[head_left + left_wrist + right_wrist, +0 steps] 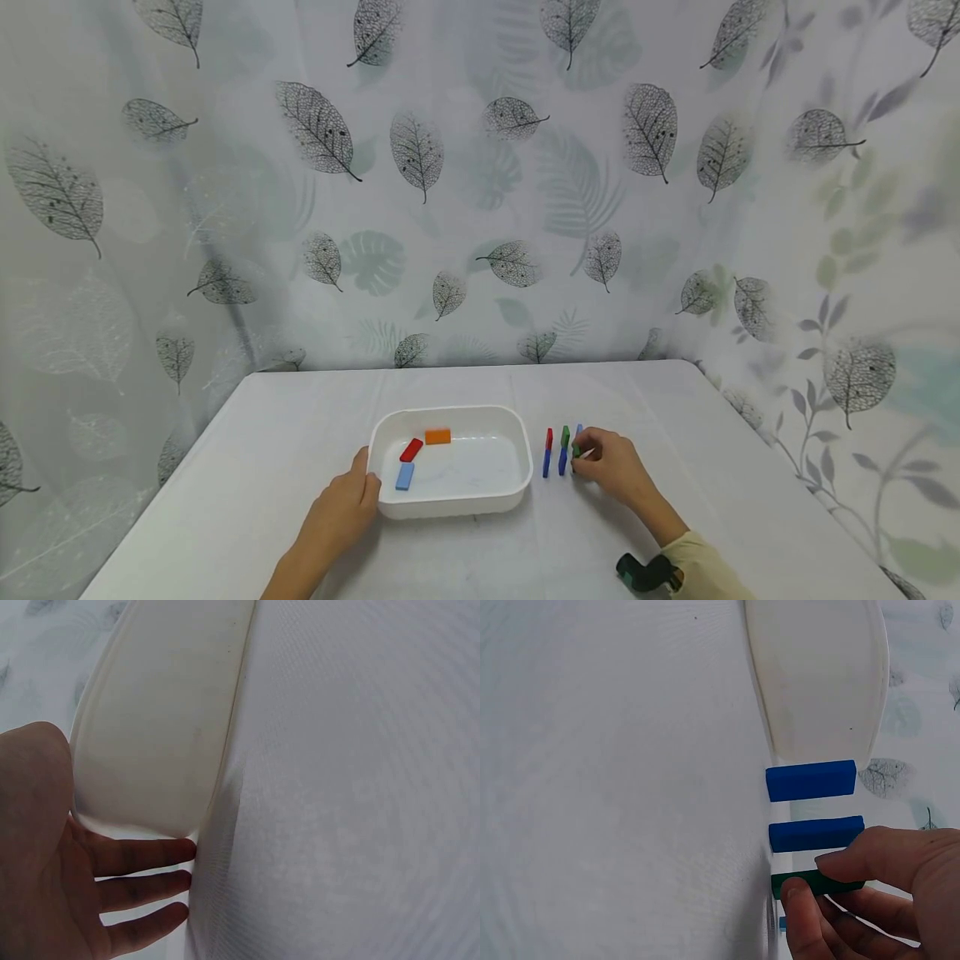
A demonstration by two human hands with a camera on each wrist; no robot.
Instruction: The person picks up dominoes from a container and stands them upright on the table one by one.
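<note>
A white tray (pixel 450 507) stands on the table, with red (pixel 411 450), orange (pixel 438 437) and light blue (pixel 405 477) blocks lying inside. My left hand (pixel 347 504) holds its left end, thumb at the rim; in the left wrist view, fingers (pixel 142 891) reach along the outer wall. Right of the tray, my right hand (pixel 611 467) pinches a green block (pixel 829 882) between thumb and fingers, its lower end close to the tabletop. Beside it are two blue blocks (pixel 810 780) (pixel 817 834). From above, red (pixel 549 438) and green (pixel 566 436) blocks show beyond them.
A small light blue block (pixel 579 429) shows just behind my right fingers. A dark green and black device (pixel 645 573) sits by my right wrist. The white table (pixel 450 558) ends at a leaf-patterned curtain (pixel 480 192) behind and at both sides.
</note>
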